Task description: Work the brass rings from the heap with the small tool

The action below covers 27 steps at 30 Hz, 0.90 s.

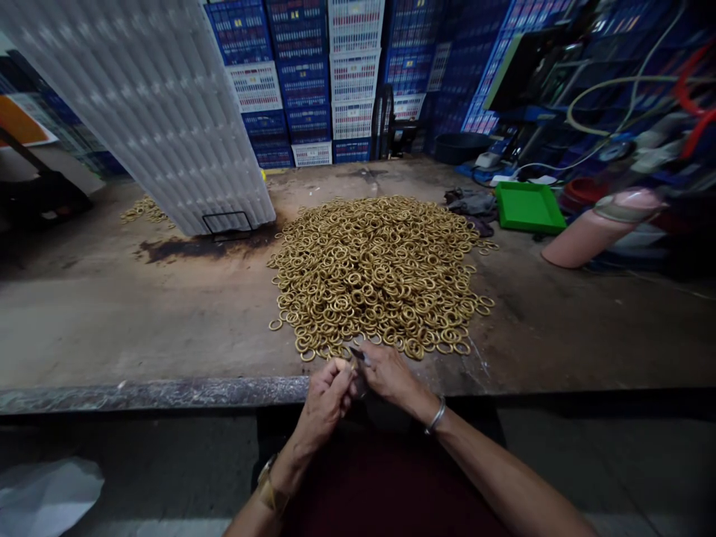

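A wide pile of brass-coloured rings (374, 268) lies on the worn table (224, 313). At the table's front edge, just below the pile, my left hand (330, 388) is closed with thumb and fingers pinched on a small ring, mostly hidden by the fingers. Close beside it on the right, my right hand (385, 373) is wrapped round a dark tool (356, 353), whose pointed end shows near the left fingertips. The rest of the tool is hidden in the palm.
A tall stack of pale ribbed trays (168, 112) leans at the left. A green tray (529, 207), a grey cloth (470, 203) and a pink cylinder (587, 235) are on the right. Blue and white crates (302, 89) stand behind.
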{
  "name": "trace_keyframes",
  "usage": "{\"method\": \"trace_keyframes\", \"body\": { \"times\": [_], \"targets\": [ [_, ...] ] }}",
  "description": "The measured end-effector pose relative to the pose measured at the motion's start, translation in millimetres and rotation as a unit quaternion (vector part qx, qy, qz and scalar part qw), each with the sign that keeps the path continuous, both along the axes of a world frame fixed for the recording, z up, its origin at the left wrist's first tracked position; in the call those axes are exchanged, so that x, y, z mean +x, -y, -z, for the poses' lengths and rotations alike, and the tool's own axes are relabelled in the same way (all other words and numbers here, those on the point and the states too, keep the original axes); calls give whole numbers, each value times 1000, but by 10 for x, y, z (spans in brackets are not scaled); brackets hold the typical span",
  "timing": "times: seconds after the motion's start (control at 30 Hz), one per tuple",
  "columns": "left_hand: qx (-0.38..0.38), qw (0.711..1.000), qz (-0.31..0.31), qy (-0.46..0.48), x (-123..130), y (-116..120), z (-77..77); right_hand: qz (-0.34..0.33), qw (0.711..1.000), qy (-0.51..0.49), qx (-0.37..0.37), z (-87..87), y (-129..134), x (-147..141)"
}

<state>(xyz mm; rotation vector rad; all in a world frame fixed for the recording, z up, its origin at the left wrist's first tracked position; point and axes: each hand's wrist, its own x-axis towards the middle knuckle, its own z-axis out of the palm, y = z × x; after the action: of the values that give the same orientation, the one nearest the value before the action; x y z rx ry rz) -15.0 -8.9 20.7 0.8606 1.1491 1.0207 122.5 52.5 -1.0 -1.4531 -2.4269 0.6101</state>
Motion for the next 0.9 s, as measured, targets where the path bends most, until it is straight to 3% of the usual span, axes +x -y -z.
{"method": "trace_keyframes", "body": {
  "times": [0.1, 0.2, 0.33, 0.53, 0.63, 0.73, 0.8, 0.9],
  "targets": [
    [-19, 996, 19, 86, 1, 43, -14, 43, 999, 19, 25, 20, -90, -5],
    [-16, 988, -11, 150, 6, 33, 32, 67, 996, -6, 61, 35, -150, -55],
    [-24, 982, -47, 179, 3, -9, 96, 46, 995, -10, 83, -10, -200, -181],
    [-62, 961, -55, 263, -58, -27, 72, 41, 997, 38, 60, -53, -248, -257],
    [-98, 946, -50, 305, -86, -32, 75, 53, 996, -35, 55, -3, -275, -196],
    [-112, 941, -59, 315, -78, -60, 87, 98, 981, -168, 0, 26, -308, -105],
    [-107, 944, -68, 305, -52, -101, 86, 133, 954, -263, -56, 17, -315, -46],
    [-86, 955, -84, 270, 11, -183, 78, 174, 888, -391, -171, -26, -282, 19]
  ]
}}
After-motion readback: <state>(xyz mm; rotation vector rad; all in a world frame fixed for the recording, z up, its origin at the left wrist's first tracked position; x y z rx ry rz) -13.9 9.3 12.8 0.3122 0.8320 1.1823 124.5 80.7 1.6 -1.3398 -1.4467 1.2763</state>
